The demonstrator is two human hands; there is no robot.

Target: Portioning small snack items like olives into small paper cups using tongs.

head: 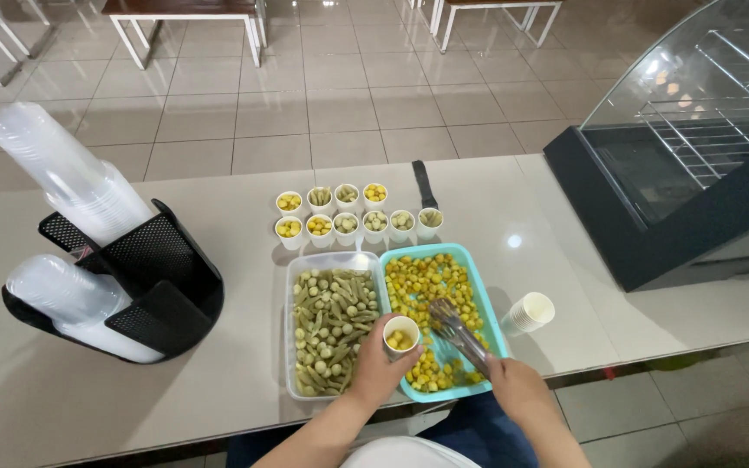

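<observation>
Left hand (381, 368) fingers round a paper cup (400, 334), right hand (517, 387) gripping tongs (457, 332) above the teal tray (485, 299) near the table edge (652, 351).

Desk (218, 217), free room: broad bare stretches left of the clear tray (292, 329) and behind the filled paper cups (353, 212). Obstacles: black cup holder (145, 277) with plastic cup stacks at far left; glass display case (687, 147) at far right; stack of empty paper cups (528, 312) just beside the teal tray (487, 303); black tool (424, 184) behind the cups.
</observation>
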